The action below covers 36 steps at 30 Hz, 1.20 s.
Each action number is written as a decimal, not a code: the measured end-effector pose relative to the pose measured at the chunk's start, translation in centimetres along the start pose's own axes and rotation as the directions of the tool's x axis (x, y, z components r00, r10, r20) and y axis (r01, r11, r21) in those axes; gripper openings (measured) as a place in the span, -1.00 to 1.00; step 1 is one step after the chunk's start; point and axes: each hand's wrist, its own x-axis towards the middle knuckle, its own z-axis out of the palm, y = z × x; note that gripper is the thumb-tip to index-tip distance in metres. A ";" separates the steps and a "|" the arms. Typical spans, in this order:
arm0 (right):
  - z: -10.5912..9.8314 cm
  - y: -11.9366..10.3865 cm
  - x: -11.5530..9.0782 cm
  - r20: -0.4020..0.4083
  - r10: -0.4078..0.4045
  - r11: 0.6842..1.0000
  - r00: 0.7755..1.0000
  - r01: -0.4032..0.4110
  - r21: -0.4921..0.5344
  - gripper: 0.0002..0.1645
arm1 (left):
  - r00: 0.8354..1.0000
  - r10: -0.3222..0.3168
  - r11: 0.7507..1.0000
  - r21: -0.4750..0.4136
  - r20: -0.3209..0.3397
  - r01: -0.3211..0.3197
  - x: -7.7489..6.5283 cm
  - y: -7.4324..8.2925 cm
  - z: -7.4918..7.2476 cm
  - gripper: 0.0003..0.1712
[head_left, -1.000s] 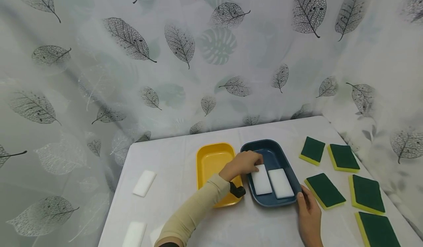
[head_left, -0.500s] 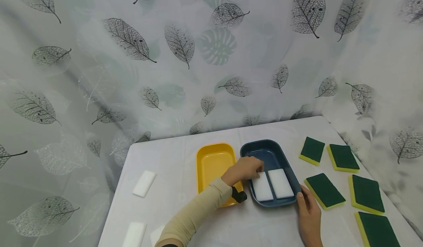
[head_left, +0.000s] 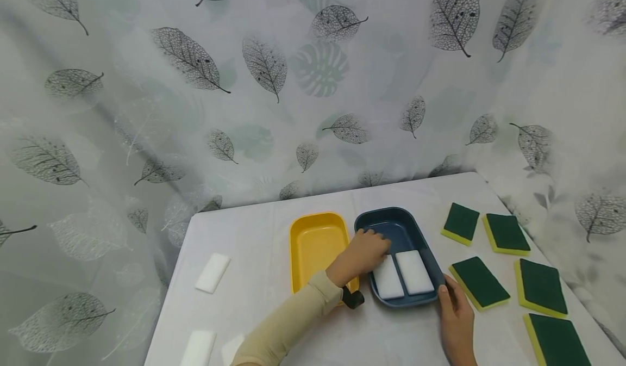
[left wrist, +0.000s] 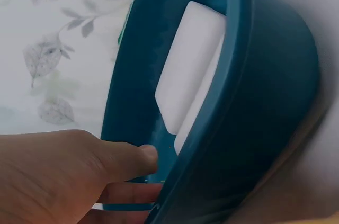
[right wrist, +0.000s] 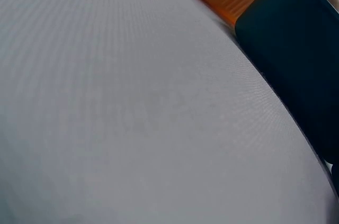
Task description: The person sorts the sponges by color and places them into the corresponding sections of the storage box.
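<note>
Two white sponges, a left one (head_left: pixel 388 279) and a right one (head_left: pixel 414 272), lie side by side in the near half of the blue tray (head_left: pixel 394 303). My left hand (head_left: pixel 361 253) reaches over this tray's left rim, just beyond the left sponge. In the left wrist view, the thumb and fingers of the left hand (left wrist: pixel 79 173) are apart from the white sponge (left wrist: pixel 188 68) and hold nothing; the rim hides some fingertips. My right hand (head_left: pixel 457 317) grips the tray's near right corner, thumb at the rim. The right wrist view shows only the outer wall of the blue tray (right wrist: pixel 296 60).
A yellow tray (head_left: pixel 299 257) stands left of the blue one, partly under the left forearm. More white sponges (head_left: pixel 212 272) lie on the left of the white-covered table (head_left: pixel 254 257). Several green-and-yellow scouring sponges (head_left: pixel 481 282) lie on the right. A leaf-patterned curtain (head_left: pixel 274 148) hangs behind.
The left sponge has come down toward the near end of the blue tray. My left hand has let go of it and moved slightly away. The right hand has stayed at the corner.
</note>
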 end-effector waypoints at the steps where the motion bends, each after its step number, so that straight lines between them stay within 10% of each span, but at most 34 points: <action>1: 0.0 -0.1 0.0 0.003 0.002 1.000 1.000 -0.002 -0.004 -0.34 | 1.000 -0.005 0.999 0.036 -0.014 0.005 -0.2 0.1 -0.2 -0.74; 10: -0.1 -0.2 -0.1 0.001 -0.016 1.000 1.000 0.016 -0.006 -0.36 | 0.984 -0.012 0.963 0.263 -0.176 0.059 -3.3 0.7 -1.6 -0.74; 20: -0.1 -0.1 0.0 0.003 -0.004 1.000 1.000 0.004 -0.024 -0.34 | 0.952 -0.092 0.969 0.196 -0.292 0.153 -6.1 -0.2 -2.3 -0.71; 27: 0.0 -0.2 -0.1 0.006 -0.010 1.000 1.000 0.011 -0.023 -0.34 | 0.868 -0.173 0.967 0.085 -0.466 0.238 -7.9 -2.6 -1.3 -0.64; 36: -0.1 -0.1 0.0 0.003 -0.013 1.000 1.000 0.013 -0.027 -0.34 | 0.706 -0.261 0.953 -0.060 -0.658 0.296 -11.1 -5.9 0.1 -0.56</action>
